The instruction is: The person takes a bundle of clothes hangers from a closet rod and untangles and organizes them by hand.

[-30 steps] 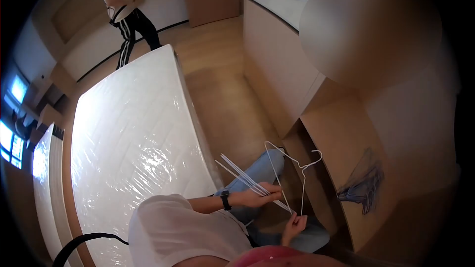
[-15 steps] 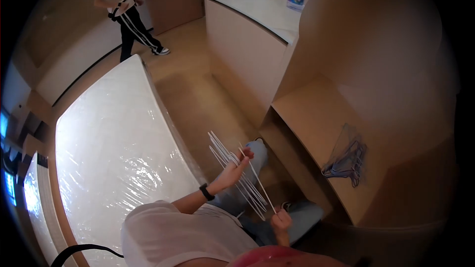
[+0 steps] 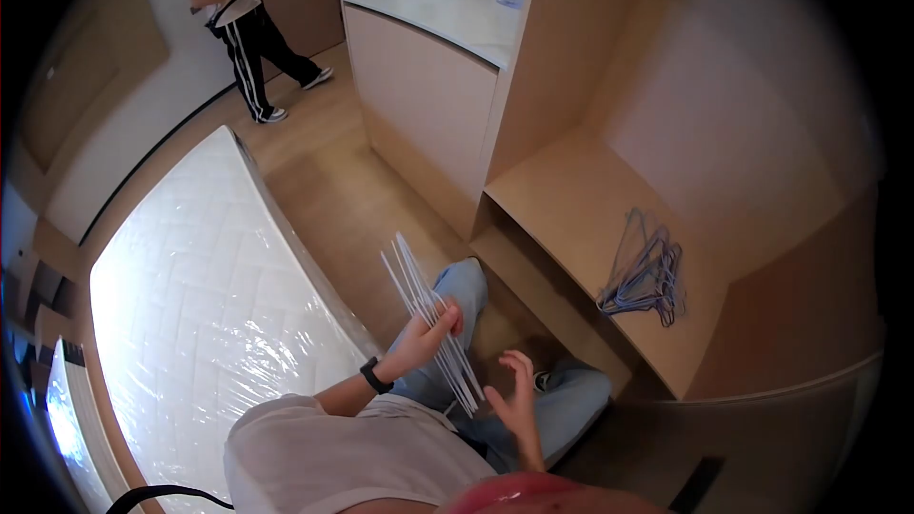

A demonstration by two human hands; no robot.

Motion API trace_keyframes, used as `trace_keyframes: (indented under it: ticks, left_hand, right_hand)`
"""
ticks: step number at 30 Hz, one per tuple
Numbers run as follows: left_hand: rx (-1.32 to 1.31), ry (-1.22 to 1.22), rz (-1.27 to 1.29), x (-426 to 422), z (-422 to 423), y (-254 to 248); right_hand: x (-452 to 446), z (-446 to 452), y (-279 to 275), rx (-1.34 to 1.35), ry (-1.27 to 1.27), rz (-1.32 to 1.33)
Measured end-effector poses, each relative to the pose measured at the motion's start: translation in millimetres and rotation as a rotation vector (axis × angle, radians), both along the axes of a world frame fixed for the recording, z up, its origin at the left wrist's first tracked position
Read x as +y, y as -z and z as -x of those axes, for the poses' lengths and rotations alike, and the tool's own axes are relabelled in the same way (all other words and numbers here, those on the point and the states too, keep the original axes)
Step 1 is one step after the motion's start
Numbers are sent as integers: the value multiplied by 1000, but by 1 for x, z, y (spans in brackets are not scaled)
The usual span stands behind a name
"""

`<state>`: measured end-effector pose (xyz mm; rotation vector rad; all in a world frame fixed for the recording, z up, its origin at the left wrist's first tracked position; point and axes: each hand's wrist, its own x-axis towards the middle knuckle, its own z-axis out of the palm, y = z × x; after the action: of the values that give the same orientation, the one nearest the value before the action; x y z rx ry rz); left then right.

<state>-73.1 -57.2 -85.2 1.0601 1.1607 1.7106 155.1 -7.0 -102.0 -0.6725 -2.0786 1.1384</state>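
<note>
Left hand pinching white hangers mid-bundle, presumably keeping them aligned; right hand spread, beside lower ends.

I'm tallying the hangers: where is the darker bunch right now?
In the head view, the darker bunch lies on the wooden shelf at right, well right of the white hangers in the left hand.

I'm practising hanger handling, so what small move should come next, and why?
Probably bring the right hand onto the lower ends of the white hangers: it is open just beside them, while the left hand grips them nearer the middle.
</note>
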Motion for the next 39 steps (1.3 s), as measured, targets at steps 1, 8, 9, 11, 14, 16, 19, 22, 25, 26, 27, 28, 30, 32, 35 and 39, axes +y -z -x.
trace_keyframes:
  ticks: [1,8,9,11,14,16,19,22,25,26,27,28,30,32,35,39]
  left_hand:
    - [-25,-2,32,-2,-8,1]
    - [-162,-128,139,-15,-38,8]
    - [-190,-162,140,-17,-38,7]
    - [-167,-248,120,-20,-35,1]
    - [-123,-309,112,-24,-34,10]
    - [3,-215,162,-25,-31,12]
    - [517,-40,145,-19,-22,15]
    - [1229,-74,-126,-11,8,29]
    - [1425,85,-87,-18,47,17]
    - [1386,174,11,-20,62,23]
    - [1343,261,107,-22,77,30]
    - [1341,226,159,-24,92,36]
    - [1331,159,263,-27,118,53]
    - [1327,26,273,-31,123,97]
    - [1325,-177,268,-36,125,135]
    - [1346,-345,116,-33,116,85]
  right_hand:
    - [0,9,-5,-81,6,-48]
    - [-18,38,43,-308,-199,-117]
    - [-21,39,50,-192,-260,189]
    - [-29,39,69,59,-370,809]
    - [-39,50,41,-98,-332,653]
    - [-37,55,53,-232,-201,343]
    - [-29,62,92,-253,52,-85]
    - [-11,55,75,-272,102,95]
    - [-10,45,24,-493,122,-143]
    - [-9,42,12,-499,128,-179]
    - [-11,37,-1,-468,131,-163]
    - [-12,34,-12,-434,134,-149]
    - [-11,36,-14,-388,135,-140]
    - [-10,42,3,-368,129,-147]
    - [-6,53,94,-363,152,-222]
    - [2,45,18,-424,127,-268]
